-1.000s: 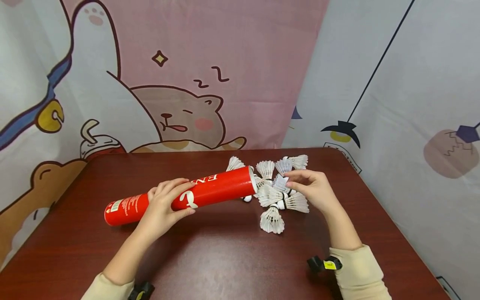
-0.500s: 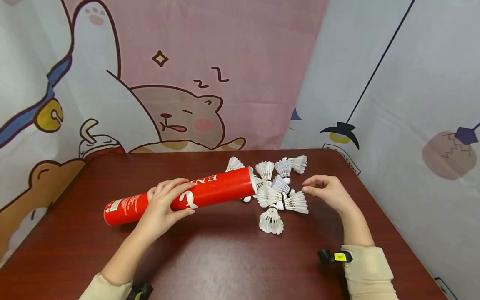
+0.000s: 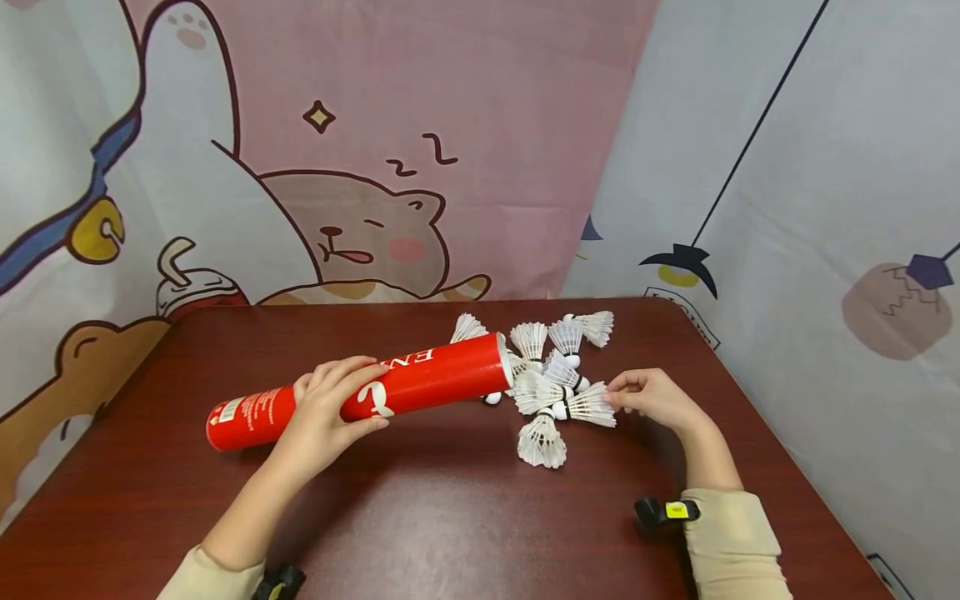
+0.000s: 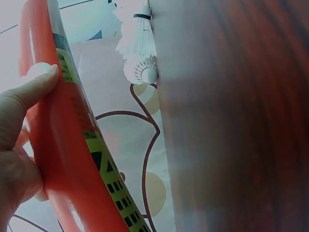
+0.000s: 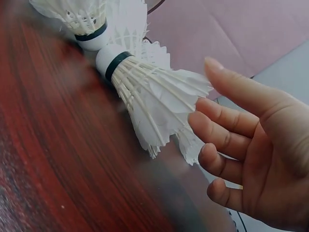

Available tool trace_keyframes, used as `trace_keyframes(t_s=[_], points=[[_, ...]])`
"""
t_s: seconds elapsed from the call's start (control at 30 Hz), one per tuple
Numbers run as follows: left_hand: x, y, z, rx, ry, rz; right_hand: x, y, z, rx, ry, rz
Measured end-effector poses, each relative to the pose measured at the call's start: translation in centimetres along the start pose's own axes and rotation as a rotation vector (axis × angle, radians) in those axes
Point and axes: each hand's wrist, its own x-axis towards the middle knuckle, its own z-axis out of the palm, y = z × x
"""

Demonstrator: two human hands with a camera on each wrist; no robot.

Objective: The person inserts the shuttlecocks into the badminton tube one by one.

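A red shuttlecock tube slants over the table, its white-rimmed end raised at the right. My left hand grips it around the middle; in the left wrist view the thumb lies along its side. Beyond the tube's raised end, several white feather shuttlecocks lie in a loose cluster. My right hand is at the feather skirt of the rightmost front shuttlecock. In the right wrist view that shuttlecock's skirt edge lies between thumb and index finger, which stand apart.
The brown wooden table ends at the back against a cartoon-printed curtain. One shuttlecock lies in front of the cluster, and another lies near the back edge. The tube's raised end overlaps part of the cluster.
My right hand drew back to the right from the middle of the cluster, then came down and in to the front right shuttlecock. The left hand and tube stayed in place.
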Motion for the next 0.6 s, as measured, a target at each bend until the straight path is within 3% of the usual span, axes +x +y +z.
trace_keyframes(t_s=[0.33, 0.6], points=[[0.00, -0.08, -0.07, 0.004, 0.002, 0.006, 0.19, -0.26, 0.49, 0.041, 0.017, -0.030], [-0.10, -0.19, 0.03, 0.005, -0.004, -0.003, -0.11, -0.34, 0.11, 0.011, 0.027, -0.047]])
